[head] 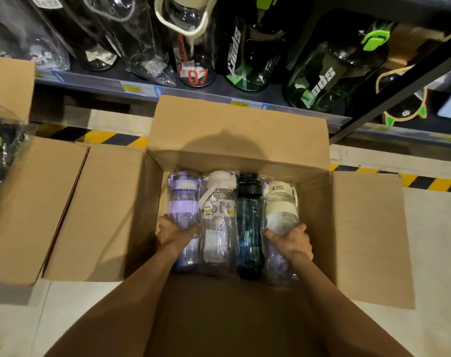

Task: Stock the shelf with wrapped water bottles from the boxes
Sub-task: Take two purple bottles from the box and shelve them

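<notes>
Four wrapped bottles lie side by side in the open box (245, 155) on the floor, their long axes running near to far with the caps at the far end, toward the shelf (193, 91). The left hand (174, 234) is wrapped around the lower body of the purple bottle (183, 202) at the left end of the row; the right hand (292, 242) is closed around the cream bottle (281, 210) at the right end. Between them the rabbit-print bottle (219, 220) and the dark bottle (249, 222) lie untouched. Each hand grips the near half of its bottle, so the lift looks likely to bring the cap ends up first and then carry both bottles away toward the shelf, which already holds bottles just beyond the box's far flap.
</notes>
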`<control>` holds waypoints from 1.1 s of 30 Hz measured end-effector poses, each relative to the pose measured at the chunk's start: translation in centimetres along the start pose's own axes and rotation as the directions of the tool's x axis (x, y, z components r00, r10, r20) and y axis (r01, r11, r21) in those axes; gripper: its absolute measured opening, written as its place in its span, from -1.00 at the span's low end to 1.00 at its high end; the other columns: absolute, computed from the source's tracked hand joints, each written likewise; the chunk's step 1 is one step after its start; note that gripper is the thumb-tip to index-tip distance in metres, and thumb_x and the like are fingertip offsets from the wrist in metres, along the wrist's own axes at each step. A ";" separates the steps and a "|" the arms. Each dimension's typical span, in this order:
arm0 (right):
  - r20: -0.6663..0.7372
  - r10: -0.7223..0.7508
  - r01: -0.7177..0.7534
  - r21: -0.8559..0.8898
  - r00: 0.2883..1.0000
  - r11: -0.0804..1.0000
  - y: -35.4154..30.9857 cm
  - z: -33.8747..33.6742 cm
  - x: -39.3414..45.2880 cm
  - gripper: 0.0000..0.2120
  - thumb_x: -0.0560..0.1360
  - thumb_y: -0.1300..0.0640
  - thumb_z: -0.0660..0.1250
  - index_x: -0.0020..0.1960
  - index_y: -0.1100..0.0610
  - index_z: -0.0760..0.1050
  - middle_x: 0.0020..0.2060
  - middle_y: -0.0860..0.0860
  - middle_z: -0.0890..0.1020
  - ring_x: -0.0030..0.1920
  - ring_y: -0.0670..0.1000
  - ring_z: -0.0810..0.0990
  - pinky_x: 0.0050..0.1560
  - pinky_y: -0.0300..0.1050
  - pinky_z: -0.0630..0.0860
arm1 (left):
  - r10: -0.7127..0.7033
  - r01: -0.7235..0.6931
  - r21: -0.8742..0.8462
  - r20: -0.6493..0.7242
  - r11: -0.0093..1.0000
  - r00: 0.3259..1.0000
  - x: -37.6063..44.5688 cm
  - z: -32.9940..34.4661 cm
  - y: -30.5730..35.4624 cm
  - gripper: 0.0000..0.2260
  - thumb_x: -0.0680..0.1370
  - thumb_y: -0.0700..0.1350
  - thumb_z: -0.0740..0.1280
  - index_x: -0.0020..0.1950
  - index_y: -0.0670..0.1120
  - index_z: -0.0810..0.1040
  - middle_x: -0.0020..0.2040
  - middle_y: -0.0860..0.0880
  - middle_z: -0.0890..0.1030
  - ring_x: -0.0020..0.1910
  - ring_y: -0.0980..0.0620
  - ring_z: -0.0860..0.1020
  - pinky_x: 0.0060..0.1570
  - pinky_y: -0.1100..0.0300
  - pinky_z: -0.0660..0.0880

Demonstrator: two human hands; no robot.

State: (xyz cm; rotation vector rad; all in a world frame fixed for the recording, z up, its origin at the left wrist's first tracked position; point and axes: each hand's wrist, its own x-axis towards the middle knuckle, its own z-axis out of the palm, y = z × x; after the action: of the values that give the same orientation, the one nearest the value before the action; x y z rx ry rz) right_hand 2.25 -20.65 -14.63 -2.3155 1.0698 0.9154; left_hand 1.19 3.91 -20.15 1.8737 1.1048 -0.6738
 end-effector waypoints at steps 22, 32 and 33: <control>0.100 0.020 -0.057 0.383 0.995 0.922 -0.8 -5.1 -7.2 -0.27 0.32 -0.14 0.49 0.29 0.27 0.36 0.17 0.18 0.55 0.12 0.17 0.53 0.15 -0.03 0.50 | -0.013 0.066 -0.311 0.170 0.948 0.985 -7.7 -6.1 4.5 -0.52 0.23 -0.11 0.58 0.08 -0.17 0.53 -0.10 -0.11 0.64 -0.10 -0.09 0.63 -0.01 -0.03 0.58; 0.044 -0.191 0.135 0.551 0.981 0.823 -2.2 -14.3 -20.1 -0.49 0.29 -0.01 0.55 0.14 0.18 0.50 -0.03 0.11 0.64 -0.03 0.12 0.61 0.05 -0.02 0.53 | 0.238 -0.099 -0.435 0.277 0.895 0.931 -21.5 -15.5 9.8 -0.85 0.38 -0.28 0.48 -0.12 -0.11 0.59 -0.23 -0.08 0.67 -0.35 0.06 0.64 -0.36 0.23 0.55; 0.030 -0.225 0.167 0.578 0.974 0.799 -2.7 -15.6 -21.6 -0.53 0.31 0.01 0.54 0.12 0.17 0.50 -0.06 0.09 0.65 -0.06 0.10 0.62 0.04 -0.02 0.55 | 0.280 -0.135 -0.442 0.283 0.887 0.917 -23.0 -16.8 10.3 -0.86 0.40 -0.29 0.47 -0.13 -0.11 0.59 -0.29 -0.04 0.67 -0.36 0.08 0.64 -0.39 0.24 0.54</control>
State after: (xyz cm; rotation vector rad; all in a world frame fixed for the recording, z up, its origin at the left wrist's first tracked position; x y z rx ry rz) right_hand -0.12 -17.67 11.90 -1.8101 0.8861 0.5194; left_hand 0.07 5.79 10.09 1.4174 0.7344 -0.5572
